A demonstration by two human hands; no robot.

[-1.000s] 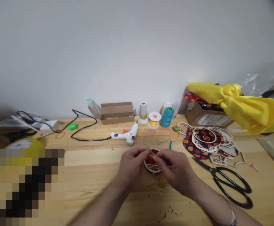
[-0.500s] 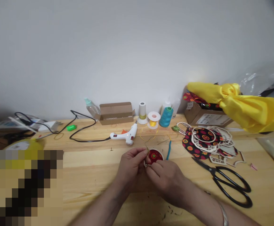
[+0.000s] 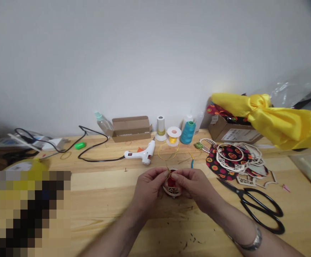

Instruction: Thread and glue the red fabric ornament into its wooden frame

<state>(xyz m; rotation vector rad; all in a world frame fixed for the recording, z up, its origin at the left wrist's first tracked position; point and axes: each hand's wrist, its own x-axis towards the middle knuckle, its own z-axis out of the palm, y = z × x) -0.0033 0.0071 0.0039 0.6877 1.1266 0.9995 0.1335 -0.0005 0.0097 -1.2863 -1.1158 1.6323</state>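
Observation:
Between my hands is a small round ornament (image 3: 172,192), with a pale cut-out frame and dark red patterned fabric inside. My left hand (image 3: 150,184) is closed, thumb and fingers pinching the ornament's upper left edge, where a thin greenish-yellow cord (image 3: 167,166) shows. My right hand (image 3: 194,184) is closed too, its thumb and forefinger pinched at the top right of the ornament close to the cord. Whether those fingertips hold cord or frame is too small to make out. A teal strip (image 3: 192,163) lies just beyond my right hand, partly hidden by it.
Black-handled scissors (image 3: 262,207) lie at the right, near pale cut-out frames (image 3: 248,180) and patterned fabric (image 3: 211,160). A white glue gun (image 3: 138,155) with a black cable sits ahead. Behind are a cardboard box (image 3: 131,134), a yellow cord spool (image 3: 174,135) and teal thread (image 3: 188,132).
My right hand has moved from the ornament's lower right edge up to its top, turning palm inward. The ornament's lower lattice now shows. My left hand stays nearly in place.

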